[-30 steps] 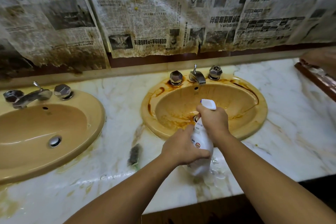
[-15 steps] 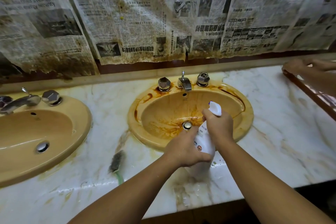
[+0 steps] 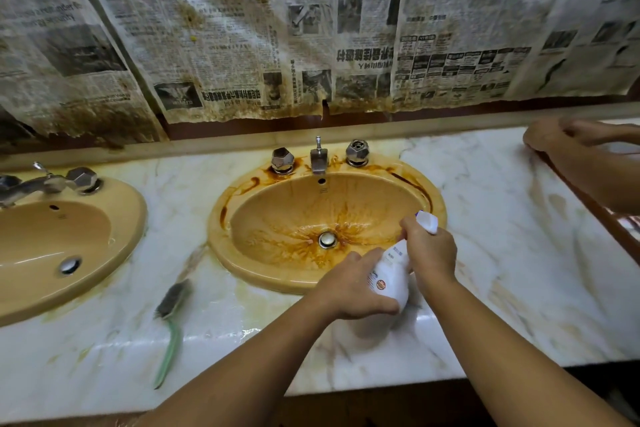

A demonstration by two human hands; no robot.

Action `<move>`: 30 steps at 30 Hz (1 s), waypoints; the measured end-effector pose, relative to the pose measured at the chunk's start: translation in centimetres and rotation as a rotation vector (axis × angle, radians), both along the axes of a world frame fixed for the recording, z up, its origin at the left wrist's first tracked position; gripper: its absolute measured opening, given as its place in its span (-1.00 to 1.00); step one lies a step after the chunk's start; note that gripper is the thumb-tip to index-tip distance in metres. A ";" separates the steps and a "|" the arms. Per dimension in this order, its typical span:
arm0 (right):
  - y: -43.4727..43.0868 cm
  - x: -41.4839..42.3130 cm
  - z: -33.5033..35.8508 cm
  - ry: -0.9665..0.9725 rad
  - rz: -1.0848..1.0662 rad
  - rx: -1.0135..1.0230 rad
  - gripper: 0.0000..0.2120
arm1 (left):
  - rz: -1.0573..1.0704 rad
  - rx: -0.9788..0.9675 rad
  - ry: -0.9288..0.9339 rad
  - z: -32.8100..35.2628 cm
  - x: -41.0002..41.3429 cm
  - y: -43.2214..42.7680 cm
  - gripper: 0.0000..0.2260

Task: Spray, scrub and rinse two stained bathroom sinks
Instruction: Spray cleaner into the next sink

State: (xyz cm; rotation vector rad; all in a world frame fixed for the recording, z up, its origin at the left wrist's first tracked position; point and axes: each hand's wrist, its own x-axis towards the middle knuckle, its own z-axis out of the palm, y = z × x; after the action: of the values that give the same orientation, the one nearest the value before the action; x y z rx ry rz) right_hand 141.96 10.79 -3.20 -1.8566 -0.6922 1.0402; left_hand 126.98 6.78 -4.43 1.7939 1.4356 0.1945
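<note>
The spray bottle [image 3: 391,279] is gripped by the left hand [image 3: 353,289], apparently for steadiness. Its head is clasped by the right hand [image 3: 431,250].

Spray bottle [image 3: 389,276] near stained sink [image 3: 263,229]

A bathroom here, plainly; a brown-streaked stained sink [image 3: 277,211] and a cleaner left sink [image 3: 52,246] sit sunk side by side in a veined marble tabletop [image 3: 502,253]; a chrome tap [image 3: 318,158] and faceted knobs [image 3: 283,159] stand behind the basin; stained newspaper [image 3: 242,45] covers the wall above.
</note>
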 end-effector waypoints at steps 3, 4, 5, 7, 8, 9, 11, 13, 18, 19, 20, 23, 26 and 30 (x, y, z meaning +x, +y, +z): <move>0.0 1.3 -0.9 0.005 0.027 -0.085 -0.73 | -0.025 -0.025 0.016 -0.5 1.4 -0.8 -0.41; -0.2 1.5 -1.2 0.009 0.036 -0.110 -0.70 | -0.010 -0.025 0.015 -0.6 1.8 -1.2 -0.45; -0.3 1.6 -1.4 0.023 0.041 -0.127 -0.67 | 0.014 -0.016 0.016 -0.8 2.0 -1.4 -0.47; -0.4 1.4 -1.7 0.054 0.064 -0.136 -0.63 | 0.050 0.012 0.015 -1.0 2.1 -1.9 -0.47; -0.4 1.3 -1.9 0.069 0.091 -0.135 -0.63 | 0.062 0.023 0.009 -1.0 1.9 -2.1 -0.46; -0.3 1.0 -1.8 0.086 0.124 -0.127 -0.65 | 0.079 0.029 0.001 -0.9 1.7 -2.4 -0.45; -0.2 0.2 -1.5 0.122 0.229 -0.096 -0.69 | 0.146 0.041 -0.016 -0.6 1.0 -3.0 -0.45; -0.1 -1.2 -0.9 0.125 0.359 -0.038 -0.72 | 0.232 0.067 -0.025 -0.2 0.0 -3.7 -0.44; 0.3 -5.9 1.0 0.245 0.574 0.083 -0.78 | 0.393 0.181 -0.065 0.2 -3.1 -4.5 -0.39; 0.4 -6.8 1.3 0.287 0.612 0.115 -0.78 | 0.418 0.192 -0.070 0.5 -3.7 -4.6 -0.41; 0.4 -7.7 1.6 0.317 0.648 0.144 -0.78 | 0.441 0.205 -0.071 0.8 -4.4 -4.6 -0.44; 0.9 -10.4 2.0 0.374 0.691 0.198 -0.85 | 0.478 0.247 -0.067 2.0 -6.5 -4.6 -0.48; 1.8 -12.9 2.8 0.469 0.703 0.195 -0.78 | 0.480 0.266 -0.035 3.2 -8.5 -4.4 -0.46; 3.3 -15.6 3.0 0.416 0.652 0.123 -0.85 | 0.487 0.271 -0.003 4.2 -10.8 -3.5 -0.42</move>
State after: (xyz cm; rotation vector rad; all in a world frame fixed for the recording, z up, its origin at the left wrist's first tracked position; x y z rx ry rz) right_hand 126.32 14.14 -0.16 -1.2574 -1.1053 1.6912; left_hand 116.22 3.24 -0.25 1.6136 1.8983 0.6686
